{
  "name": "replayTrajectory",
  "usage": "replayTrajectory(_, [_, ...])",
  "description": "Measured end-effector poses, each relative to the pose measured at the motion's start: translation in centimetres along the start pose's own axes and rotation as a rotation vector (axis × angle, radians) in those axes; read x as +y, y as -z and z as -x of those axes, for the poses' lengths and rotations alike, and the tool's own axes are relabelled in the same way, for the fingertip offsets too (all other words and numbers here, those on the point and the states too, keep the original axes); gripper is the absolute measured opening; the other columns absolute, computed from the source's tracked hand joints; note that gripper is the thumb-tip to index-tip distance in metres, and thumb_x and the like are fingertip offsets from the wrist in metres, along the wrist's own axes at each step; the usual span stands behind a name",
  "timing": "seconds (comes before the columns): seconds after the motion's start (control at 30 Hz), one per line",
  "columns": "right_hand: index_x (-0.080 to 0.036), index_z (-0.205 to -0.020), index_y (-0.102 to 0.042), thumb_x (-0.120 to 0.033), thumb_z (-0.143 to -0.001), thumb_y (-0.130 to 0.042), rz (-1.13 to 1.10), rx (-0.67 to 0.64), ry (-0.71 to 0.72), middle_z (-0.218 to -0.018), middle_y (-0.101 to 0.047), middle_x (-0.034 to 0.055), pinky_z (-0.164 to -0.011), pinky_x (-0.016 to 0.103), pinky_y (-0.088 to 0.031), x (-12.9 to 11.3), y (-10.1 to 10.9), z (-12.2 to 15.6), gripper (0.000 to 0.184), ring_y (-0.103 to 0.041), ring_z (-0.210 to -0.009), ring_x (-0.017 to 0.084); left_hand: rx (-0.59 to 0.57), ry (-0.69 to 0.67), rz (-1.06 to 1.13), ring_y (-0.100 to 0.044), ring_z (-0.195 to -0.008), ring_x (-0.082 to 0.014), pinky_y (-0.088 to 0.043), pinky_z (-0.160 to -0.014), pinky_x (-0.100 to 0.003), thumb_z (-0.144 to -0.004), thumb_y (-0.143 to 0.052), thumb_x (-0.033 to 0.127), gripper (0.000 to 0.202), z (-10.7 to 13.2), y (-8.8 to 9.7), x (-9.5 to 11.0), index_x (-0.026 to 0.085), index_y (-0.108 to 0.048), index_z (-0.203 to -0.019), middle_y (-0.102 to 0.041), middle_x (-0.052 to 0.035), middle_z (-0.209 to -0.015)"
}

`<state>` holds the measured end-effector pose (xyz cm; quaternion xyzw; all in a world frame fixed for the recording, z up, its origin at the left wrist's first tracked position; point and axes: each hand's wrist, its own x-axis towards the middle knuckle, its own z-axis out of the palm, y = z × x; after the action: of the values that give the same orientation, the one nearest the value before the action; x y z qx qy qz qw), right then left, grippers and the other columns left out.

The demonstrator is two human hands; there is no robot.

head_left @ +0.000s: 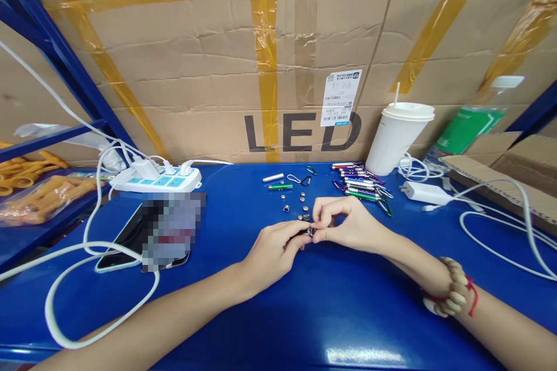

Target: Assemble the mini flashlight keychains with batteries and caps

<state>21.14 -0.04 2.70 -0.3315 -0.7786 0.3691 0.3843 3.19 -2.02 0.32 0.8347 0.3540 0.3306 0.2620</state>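
Note:
Over the blue tabletop (261,313), my left hand (270,250) and my right hand (354,225) meet, both closed with their fingertips pinching one small dark, shiny metal piece (310,232). Its exact kind is partly hidden by the fingers. Just beyond them lie several small round metal parts (301,199) and a tiny silver cap-like part (286,208). Farther back are a silver tube (273,178), a green tube (280,187) and loose carabiner clips (306,181). A group of coloured mini flashlights (361,182) with carabiners lies behind my right hand.
A white lidded cup (398,136) with a straw stands back right, near a green-labelled bottle (470,127) and a white charger (426,193). Left are a power strip (174,179), a phone (126,237) and looping white cables (50,301). A large taped carton (195,81) forms the back.

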Motion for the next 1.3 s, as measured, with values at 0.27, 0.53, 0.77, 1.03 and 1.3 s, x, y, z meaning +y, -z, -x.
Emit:
replayTrajectory(0.27, [-0.016,-0.047,-0.052,-0.044,-0.062,-0.071,0.012,0.004,-0.050,-0.059,-0.054,0.0011,-0.044,0.022,-0.032,0.21,-0.17,-0.12,0.037,-0.046,-0.052,0.009,0.129,-0.043,-0.060,-0.061,-0.069,-0.0151,-0.048,-0.068,-0.025,-0.086,-0.047,0.023,0.024,-0.03,-0.42,-0.74,0.022,-0.067,-0.098,-0.069,-0.0039,-0.081])
replayTrajectory(0.53, [-0.016,-0.047,-0.054,-0.042,-0.064,-0.070,0.042,0.003,-0.026,-0.059,-0.053,0.0013,-0.044,0.023,-0.032,0.07,0.14,-0.09,0.035,-0.047,-0.055,0.010,0.180,-0.055,-0.079,-0.061,-0.071,-0.0147,-0.047,-0.067,-0.025,-0.083,-0.052,0.020,0.021,-0.01,-0.52,-0.74,0.024,-0.068,-0.096,-0.070,-0.0021,-0.084])
replayTrajectory(0.77, [-0.016,-0.054,-0.061,-0.042,-0.063,-0.071,0.037,0.054,-0.024,-0.061,-0.058,0.0025,-0.045,0.023,-0.035,0.53,0.05,-0.26,0.030,-0.049,-0.055,0.010,0.197,0.017,-0.004,-0.063,-0.075,-0.0140,-0.049,-0.072,-0.024,-0.084,-0.050,0.020,0.023,-0.16,-0.44,-0.50,0.025,-0.066,-0.100,-0.070,-0.0010,-0.090])
replayTrajectory(1.03, [-0.013,-0.058,-0.063,-0.031,-0.067,-0.070,0.041,0.032,0.007,-0.064,-0.059,0.0028,-0.045,0.019,-0.037,0.18,0.29,-0.21,0.022,-0.051,-0.054,0.008,0.165,0.096,0.047,-0.060,-0.067,-0.0113,-0.047,-0.068,-0.021,-0.085,-0.048,0.022,0.022,-0.12,-0.37,0.00,0.023,-0.064,-0.099,-0.068,-0.0006,-0.087])
replayTrajectory(1.3, [-0.013,-0.065,-0.066,-0.031,-0.073,-0.064,0.035,0.019,-0.012,-0.067,-0.059,0.0036,-0.043,0.018,-0.038,-0.17,0.12,-0.25,0.020,-0.052,-0.054,0.008,0.125,0.134,0.064,-0.054,-0.060,-0.0086,-0.039,-0.059,-0.018,-0.087,-0.044,0.027,0.020,-0.08,-0.08,0.12,0.023,-0.060,-0.099,-0.061,0.0033,-0.070])
